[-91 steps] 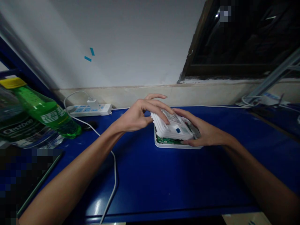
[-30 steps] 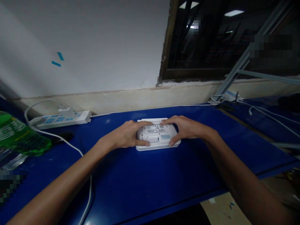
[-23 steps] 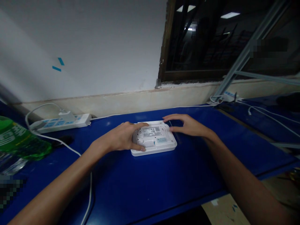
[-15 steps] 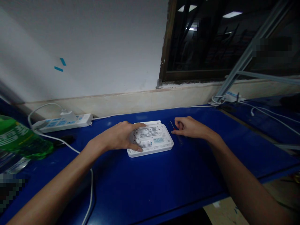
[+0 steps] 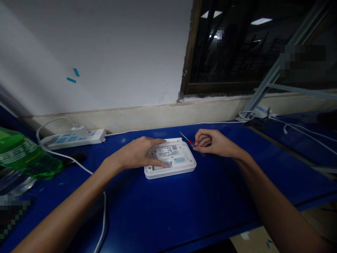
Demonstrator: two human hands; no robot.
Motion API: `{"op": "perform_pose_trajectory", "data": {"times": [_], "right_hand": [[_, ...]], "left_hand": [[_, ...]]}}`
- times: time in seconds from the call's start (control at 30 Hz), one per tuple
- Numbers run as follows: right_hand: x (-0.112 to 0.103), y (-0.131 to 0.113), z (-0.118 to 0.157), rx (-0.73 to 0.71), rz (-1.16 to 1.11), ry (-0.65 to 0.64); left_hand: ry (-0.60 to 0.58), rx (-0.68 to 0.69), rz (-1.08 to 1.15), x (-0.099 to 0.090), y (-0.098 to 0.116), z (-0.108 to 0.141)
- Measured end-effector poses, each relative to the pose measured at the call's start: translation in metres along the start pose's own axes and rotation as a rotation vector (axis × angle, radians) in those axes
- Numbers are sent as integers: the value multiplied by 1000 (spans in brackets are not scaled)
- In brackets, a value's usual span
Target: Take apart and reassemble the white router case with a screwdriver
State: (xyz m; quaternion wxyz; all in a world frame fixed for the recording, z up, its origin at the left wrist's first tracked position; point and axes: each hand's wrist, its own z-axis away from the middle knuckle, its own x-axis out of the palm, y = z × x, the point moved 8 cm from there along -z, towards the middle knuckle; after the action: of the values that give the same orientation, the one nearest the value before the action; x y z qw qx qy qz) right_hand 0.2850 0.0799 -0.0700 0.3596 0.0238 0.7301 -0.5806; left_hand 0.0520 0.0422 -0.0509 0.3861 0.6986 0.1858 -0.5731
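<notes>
A white vented device with printed labels lies flat on the blue table. My left hand rests over the device's left end, its thumb and fingers spread across the top and gripping it. To the right of the device, my right hand pinches a small screwdriver with a red part and a thin metal shaft. The shaft points up and left, above the device's far right corner. My fingers partly hide the handle.
A white power strip with a plugged-in adapter stands by the wall at left. Near it are a green bottle and a white cable running to the front edge. A metal frame and more cables are at right.
The screwdriver's shaft has swung further left toward the device, with more of its red part showing. The fingers of my right hand have shifted. My left hand stays on the device.
</notes>
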Motion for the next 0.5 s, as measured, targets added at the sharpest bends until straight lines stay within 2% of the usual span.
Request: {"op": "perform_pose_trajectory", "data": {"times": [0.17, 0.23, 0.33, 0.5], "right_hand": [[13, -18, 1, -66, -60, -87], [18, -23, 1, -119, -38, -92], [23, -29, 0, -183, 23, -86], [29, -34, 0, -227, 73, -76]], "left_hand": [[254, 10, 42, -15, 8, -3], [318, 37, 97, -16, 13, -3], [352, 110, 148, -12, 23, -4], [364, 221, 96, -3, 33, -5]]}}
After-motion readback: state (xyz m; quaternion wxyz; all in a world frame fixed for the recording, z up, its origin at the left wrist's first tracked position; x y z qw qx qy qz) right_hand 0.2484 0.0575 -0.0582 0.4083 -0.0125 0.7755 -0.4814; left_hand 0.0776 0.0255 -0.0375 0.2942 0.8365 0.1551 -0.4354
